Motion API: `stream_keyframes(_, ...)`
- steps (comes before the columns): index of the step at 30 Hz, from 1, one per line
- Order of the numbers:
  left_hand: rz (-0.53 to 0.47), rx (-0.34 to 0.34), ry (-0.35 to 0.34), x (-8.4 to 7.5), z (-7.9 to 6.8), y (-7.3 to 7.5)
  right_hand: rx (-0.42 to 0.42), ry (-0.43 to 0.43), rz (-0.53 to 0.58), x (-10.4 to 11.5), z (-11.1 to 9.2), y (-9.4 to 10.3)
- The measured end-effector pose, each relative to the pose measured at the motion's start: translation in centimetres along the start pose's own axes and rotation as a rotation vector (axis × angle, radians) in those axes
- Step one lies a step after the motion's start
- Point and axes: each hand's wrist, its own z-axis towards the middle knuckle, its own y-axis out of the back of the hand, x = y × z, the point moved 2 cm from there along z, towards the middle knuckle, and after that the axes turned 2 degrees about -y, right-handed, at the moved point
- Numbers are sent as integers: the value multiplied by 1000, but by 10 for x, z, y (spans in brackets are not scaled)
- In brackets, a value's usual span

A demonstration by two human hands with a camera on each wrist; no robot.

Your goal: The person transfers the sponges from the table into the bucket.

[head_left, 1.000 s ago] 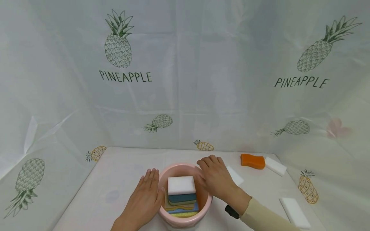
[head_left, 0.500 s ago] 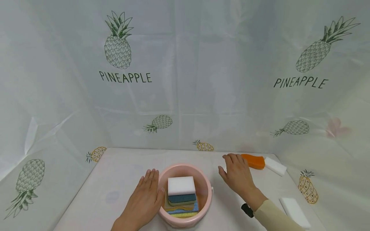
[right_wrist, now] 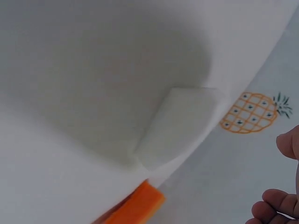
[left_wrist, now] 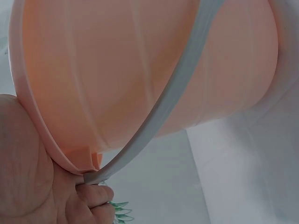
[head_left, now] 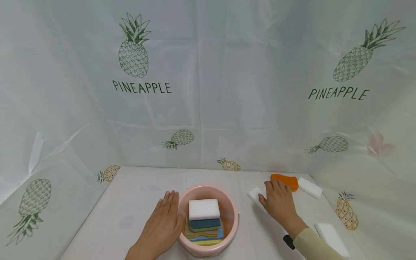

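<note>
A pink bucket (head_left: pixel 234 234) stands at the front middle in the head view. My left hand (head_left: pixel 162 220) lies against its left rim, fingers straight and together, thumb tip over the rim. In the left wrist view, the left fingers (left_wrist: pixel 96 196) are beside the joint of the grey handle (left_wrist: pixel 163 109). Inside the bucket, a white sponge (head_left: pixel 204 209) tops a blue-green sponge (head_left: pixel 205 223), with blue and yellow ones lower down. My right hand (head_left: pixel 280 200) hovers by an orange sponge (head_left: pixel 286 180), holding nothing. Left of it is a partly covered white sponge (head_left: pixel 255 195).
One white block-like sponge (head_left: pixel 310 187) lies beside the orange one at the back right. Another white sponge (head_left: pixel 331 238) is at the table's right edge. A pineapple-printed curtain (head_left: pixel 234 108) surrounds the table (head_left: pixel 130 202) at the back and sides.
The right hand has left the bucket's right rim and moved rightward to the orange sponge. The left hand and the bucket look unmoved.
</note>
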Motion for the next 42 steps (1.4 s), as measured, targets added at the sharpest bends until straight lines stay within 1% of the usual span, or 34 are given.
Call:
stream_keyframes(4,3,-4,-3,0,0,-1,52,-16,-34,-7,-8,-7)
stream_keyframes(9,1,-10,-3,0,0,-1,101,-24,-51,-11,-15,-14)
stream_keyframes(12,0,-14,-3,0,0,-1,131,-27,-58,-12,-19,-18)
stream_keyframes(19,7,-20,-6,0,-1,-1,237,-60,-95,-13,-24,-26)
stream_keyframes(30,-2,-11,-1,-1,-2,0,291,-82,-117,-14,-30,-34)
stream_keyframes(35,1,-12,0,-2,-2,1,311,-91,-113,-14,-31,-34)
stream_keyframes(42,8,0,-9,-2,-3,3,388,-115,-124,-12,-31,-35)
